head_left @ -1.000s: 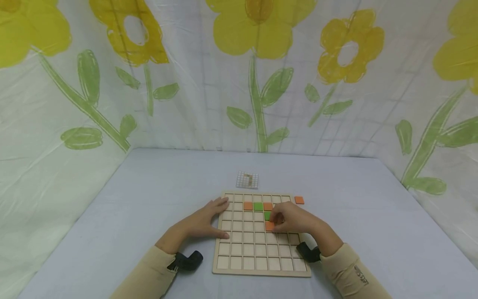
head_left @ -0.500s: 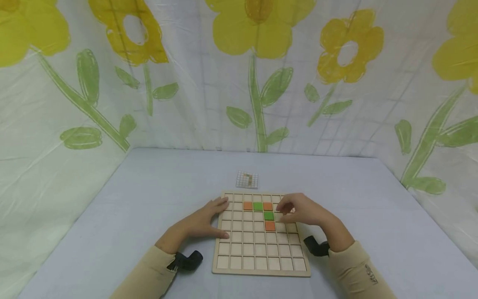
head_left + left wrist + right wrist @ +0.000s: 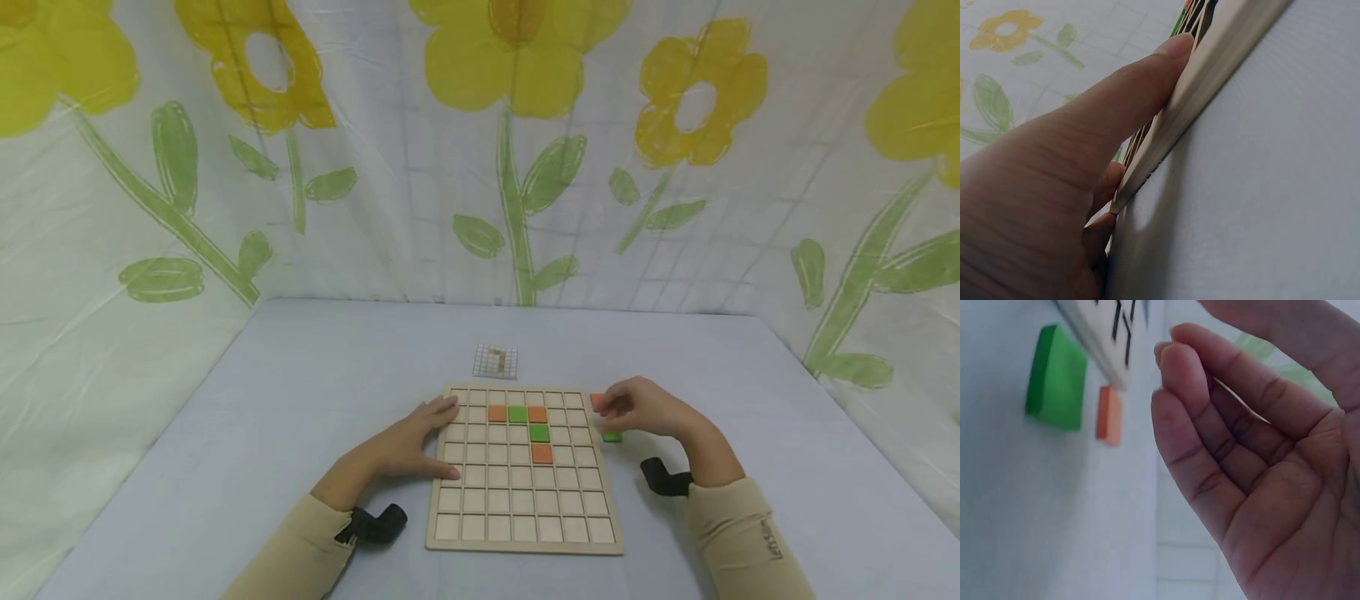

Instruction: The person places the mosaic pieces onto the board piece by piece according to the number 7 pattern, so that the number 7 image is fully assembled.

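A wooden grid board [image 3: 524, 547] lies flat before me. My left hand [image 3: 408, 437] rests on its left edge with fingers spread; the left wrist view shows the thumb on the board's rim [image 3: 1166, 122]. Off the right side, my right hand [image 3: 652, 408] hovers with loosely bent fingers, holding nothing. Below and beside it lie a green square tile [image 3: 1060, 384] and an orange square tile [image 3: 1109, 417], partly hidden by the hand in the head view. Set in the board are orange and green tiles, among them a green tile [image 3: 539, 433] and an orange tile [image 3: 542, 454].
Behind the board lies a small pattern card [image 3: 496, 361] with a printed grid. The white tabletop [image 3: 360, 350] extends around the board, and a flower-printed curtain [image 3: 375, 167] hangs behind it.
My right hand has left the orange tile in the board and moved right, to above the loose tiles beside it. The left hand has not moved.
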The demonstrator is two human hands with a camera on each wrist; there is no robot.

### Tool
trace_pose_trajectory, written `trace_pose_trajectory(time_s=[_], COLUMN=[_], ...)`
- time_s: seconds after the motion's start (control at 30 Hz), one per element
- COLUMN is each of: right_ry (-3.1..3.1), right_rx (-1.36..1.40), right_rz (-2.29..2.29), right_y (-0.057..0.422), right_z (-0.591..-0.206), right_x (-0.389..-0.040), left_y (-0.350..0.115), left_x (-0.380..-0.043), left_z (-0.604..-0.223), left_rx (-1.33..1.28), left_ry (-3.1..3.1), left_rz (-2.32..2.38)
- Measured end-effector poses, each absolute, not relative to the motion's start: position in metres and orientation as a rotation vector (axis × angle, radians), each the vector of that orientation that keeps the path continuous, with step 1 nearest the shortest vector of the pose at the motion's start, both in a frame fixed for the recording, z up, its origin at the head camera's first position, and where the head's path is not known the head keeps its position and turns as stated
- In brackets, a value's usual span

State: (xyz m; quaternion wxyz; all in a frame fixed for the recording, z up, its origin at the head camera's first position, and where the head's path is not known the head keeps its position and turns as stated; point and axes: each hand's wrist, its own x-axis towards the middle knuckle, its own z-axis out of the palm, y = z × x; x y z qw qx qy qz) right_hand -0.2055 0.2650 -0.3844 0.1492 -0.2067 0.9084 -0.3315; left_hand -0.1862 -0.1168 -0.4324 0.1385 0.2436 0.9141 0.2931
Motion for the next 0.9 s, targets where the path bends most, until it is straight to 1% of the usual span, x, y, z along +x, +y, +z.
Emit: trace_pose_trajectory(time_s=[0.23, 0.4, 0.9], right_ry=[2.544, 2.535, 2.52], right_rx=[-0.537, -0.545, -0.57], right_rz=[-1.015, -1.014, -1.026], right_y=[0.28, 0.285, 0.28], right_z=[-0.398, -0.405, -0.405], right_x=[-0.21, -0.213, -0.211], left_y=[-0.116, -0.117, -0.117], left_x=[-0.186, -0.186, -0.184], left_z=[-0.434, -0.435, -0.431], left_rx=[0.688, 0.696, 0.713], left_ry=[2.647, 2.654, 2.649], left_rz=[0.847, 0.848, 0.862])
